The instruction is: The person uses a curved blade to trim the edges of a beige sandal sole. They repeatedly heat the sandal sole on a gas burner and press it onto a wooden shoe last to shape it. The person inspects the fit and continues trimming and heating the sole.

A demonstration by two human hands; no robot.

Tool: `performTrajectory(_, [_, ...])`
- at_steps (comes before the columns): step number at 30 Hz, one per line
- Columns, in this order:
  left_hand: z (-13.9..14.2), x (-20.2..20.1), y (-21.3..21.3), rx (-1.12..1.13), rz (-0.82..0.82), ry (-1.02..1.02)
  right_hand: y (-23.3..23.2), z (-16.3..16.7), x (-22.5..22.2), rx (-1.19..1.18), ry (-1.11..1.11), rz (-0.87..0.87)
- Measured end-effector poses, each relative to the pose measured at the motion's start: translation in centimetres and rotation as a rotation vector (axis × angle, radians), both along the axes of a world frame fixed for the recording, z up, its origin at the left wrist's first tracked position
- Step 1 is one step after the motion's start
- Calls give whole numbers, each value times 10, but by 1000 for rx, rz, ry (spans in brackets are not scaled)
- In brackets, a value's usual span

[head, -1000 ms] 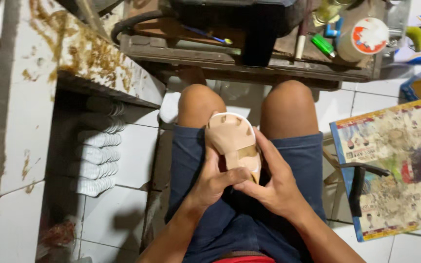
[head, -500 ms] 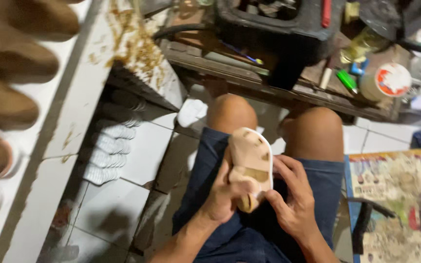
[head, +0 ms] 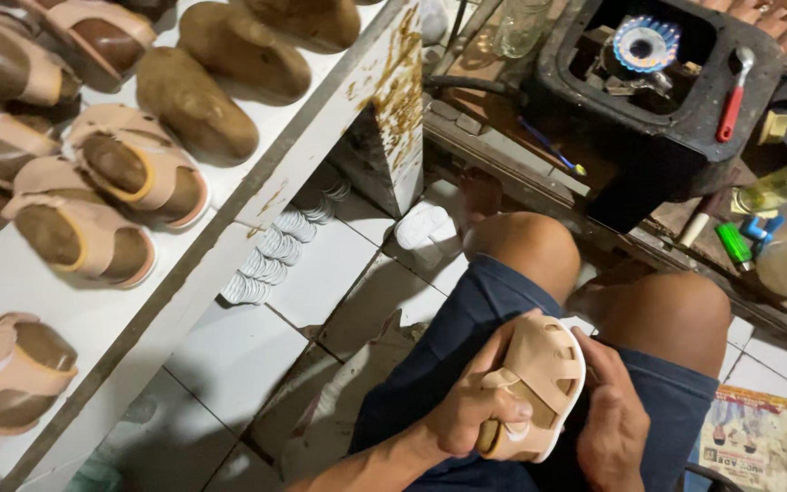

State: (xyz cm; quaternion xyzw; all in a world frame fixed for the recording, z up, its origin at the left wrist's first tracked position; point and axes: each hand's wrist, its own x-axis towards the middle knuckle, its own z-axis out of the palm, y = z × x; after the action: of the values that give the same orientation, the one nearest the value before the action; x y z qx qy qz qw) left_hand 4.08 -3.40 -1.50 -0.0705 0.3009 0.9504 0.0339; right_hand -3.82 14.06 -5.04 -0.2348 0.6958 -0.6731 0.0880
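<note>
A beige strapped sandal upper on a shoe last [head: 539, 383] rests over my lap, between my knees. My left hand [head: 475, 410] is wrapped around its heel end and side, thumb over a strap. On the sandal's right edge lies my right hand [head: 612, 419], fingers against the sole rim. I am seated in dark blue shorts [head: 466, 319].
A white shelf [head: 229, 228] at the left carries several brown lasts, some with beige sandal uppers [head: 129, 173]. A black burner box [head: 658, 100] with a lit blue flame [head: 644, 41] stands ahead, a red-handled tool [head: 730, 100], bottles and a green lighter [head: 735, 244] beside it. White soles [head: 270, 264] are stacked on the tiled floor.
My view has swung left and down, bringing the shelf of lasts into sight. The sandal has turned in my hands and sits lower over my right thigh; both hands still hold it.
</note>
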Motion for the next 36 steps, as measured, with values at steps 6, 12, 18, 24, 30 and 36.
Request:
performTrajectory(6, [22,40,-16,247,-70,-80,-13,-7,-3,-107,-322,-57])
performTrajectory(12, [57,92,-53,323,187,41,-51,-10,1,20,-325,-31])
performTrajectory(18, [71,107,-45,266,318,188,-102,13,31,148,-126,159])
performTrajectory(24, [88,111,-16,269,268,312,-200,83,88,258,379,762])
performTrajectory(30, [90,161,-40,226,411,316,-332,155,152,38,1093,963])
performTrajectory(36, [97,212,-89,94,762,294,-391,163,177,46,1002,981])
